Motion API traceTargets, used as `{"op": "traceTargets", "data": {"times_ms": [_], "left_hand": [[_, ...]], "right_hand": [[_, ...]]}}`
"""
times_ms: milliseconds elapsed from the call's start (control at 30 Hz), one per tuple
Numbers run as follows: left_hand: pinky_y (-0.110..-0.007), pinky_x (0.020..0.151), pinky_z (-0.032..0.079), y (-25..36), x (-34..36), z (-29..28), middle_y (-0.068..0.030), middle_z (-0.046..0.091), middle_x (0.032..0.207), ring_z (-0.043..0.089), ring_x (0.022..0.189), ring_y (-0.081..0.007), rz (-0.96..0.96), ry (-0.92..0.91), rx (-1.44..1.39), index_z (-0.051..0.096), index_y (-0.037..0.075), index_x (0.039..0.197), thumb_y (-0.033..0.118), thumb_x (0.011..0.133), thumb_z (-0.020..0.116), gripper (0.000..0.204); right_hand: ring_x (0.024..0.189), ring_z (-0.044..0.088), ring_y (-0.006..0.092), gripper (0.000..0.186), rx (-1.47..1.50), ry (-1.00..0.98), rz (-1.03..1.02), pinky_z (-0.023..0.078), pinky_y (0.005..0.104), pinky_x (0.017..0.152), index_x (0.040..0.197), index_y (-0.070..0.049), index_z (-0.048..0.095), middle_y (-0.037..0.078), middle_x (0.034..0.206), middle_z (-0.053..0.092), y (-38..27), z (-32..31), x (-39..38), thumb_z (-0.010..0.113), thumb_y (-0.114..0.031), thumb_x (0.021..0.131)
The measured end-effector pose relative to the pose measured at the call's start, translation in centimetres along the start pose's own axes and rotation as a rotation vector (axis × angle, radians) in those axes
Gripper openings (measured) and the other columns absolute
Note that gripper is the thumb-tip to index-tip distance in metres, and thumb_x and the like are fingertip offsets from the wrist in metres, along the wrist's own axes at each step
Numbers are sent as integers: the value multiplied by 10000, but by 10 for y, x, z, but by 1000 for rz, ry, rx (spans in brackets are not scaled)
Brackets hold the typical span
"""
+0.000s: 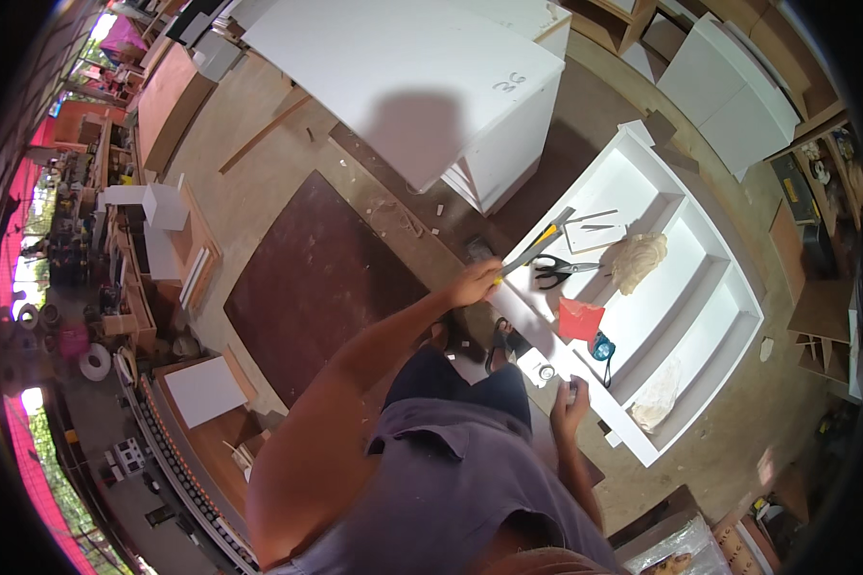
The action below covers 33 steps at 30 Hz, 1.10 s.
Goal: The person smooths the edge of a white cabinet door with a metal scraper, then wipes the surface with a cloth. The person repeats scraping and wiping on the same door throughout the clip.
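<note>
My left hand [477, 283] is closed around the near end of a long grey tool with yellow parts [532, 251]; its exact kind I cannot make out. The tool reaches over the edge of a white compartmented cabinet carcass [638, 443]. My right hand [571, 407] is closed beside the carcass's near edge, at a small dark thing too hidden to name. Inside the carcass lie black-handled scissors [558, 272], a red packet [579, 320], a teal tape measure [601, 347] and a crumpled cream plastic bag [637, 262]. A white piece with a round part [544, 371] is near my right hand.
A large white cabinet [403, 67] stands ahead, with a dark brown board [321, 287] on the floor to the left. Another clear bag [655, 402] lies in the carcass's near compartment. Shelves of tools [77, 211] line the left; white panels [729, 91] stand far right.
</note>
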State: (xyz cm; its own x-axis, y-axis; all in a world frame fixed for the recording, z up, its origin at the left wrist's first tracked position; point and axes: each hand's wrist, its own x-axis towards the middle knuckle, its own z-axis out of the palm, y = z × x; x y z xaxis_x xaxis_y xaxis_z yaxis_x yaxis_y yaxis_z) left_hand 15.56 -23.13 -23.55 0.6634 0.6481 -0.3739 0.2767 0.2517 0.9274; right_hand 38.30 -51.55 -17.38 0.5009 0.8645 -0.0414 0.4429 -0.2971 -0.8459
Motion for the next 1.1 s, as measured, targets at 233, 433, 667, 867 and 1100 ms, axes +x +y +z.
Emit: {"op": "traceTargets", "data": {"times_ms": [233, 433, 667, 867, 1100], "left_hand": [[-293, 467, 451, 22, -254, -55, -43, 597, 712, 589, 540, -113, -382, 395, 54, 624, 37, 1000, 266, 1026, 500, 262], [-269, 487, 451, 62, -296, -88, -52, 605, 789, 565, 551, -108, -258, 535, -168, 548, 32, 1190, 206, 1033, 493, 241], [-253, 496, 431, 135, -227, -124, -54, 557, 794, 511, 542, -99, 280, 597, -293, 397, 34, 1415, 133, 1019, 514, 424], [-277, 557, 458, 196, -176, -109, -69, 540, 787, 507, 585, -119, 248, 561, 162, 261, 105, 1561, 104, 1005, 496, 604], [-345, 614, 458, 182, -159, -92, -93, 530, 733, 551, 610, -217, 270, 570, 232, 421, 120, 1501, 75, 984, 461, 520]], "right_hand": [[1126, 568, 361, 264, 56, -109, -952, 451, 441, 933, 1125, -62, 663, 153, 1182, 628, -293, 91, 237, 683, -193, 897], [1482, 222, 392, 953, -625, -488, -787, 179, 562, 1195, 1460, -204, 488, 148, 1596, 296, -371, 151, 280, 789, -617, 655], [1425, 317, 379, 981, -780, -633, -799, 250, 562, 1163, 1457, -236, 495, 125, 1567, 346, -393, 139, 296, 821, -609, 610], [1230, 500, 402, 577, -547, -394, -894, 411, 475, 1053, 1261, -190, 665, 127, 1345, 573, -364, 159, 384, 687, -548, 809], [1330, 424, 367, 617, -654, -207, -864, 323, 528, 1109, 1316, -202, 625, 123, 1419, 511, -368, 182, 443, 608, -599, 844]]}}
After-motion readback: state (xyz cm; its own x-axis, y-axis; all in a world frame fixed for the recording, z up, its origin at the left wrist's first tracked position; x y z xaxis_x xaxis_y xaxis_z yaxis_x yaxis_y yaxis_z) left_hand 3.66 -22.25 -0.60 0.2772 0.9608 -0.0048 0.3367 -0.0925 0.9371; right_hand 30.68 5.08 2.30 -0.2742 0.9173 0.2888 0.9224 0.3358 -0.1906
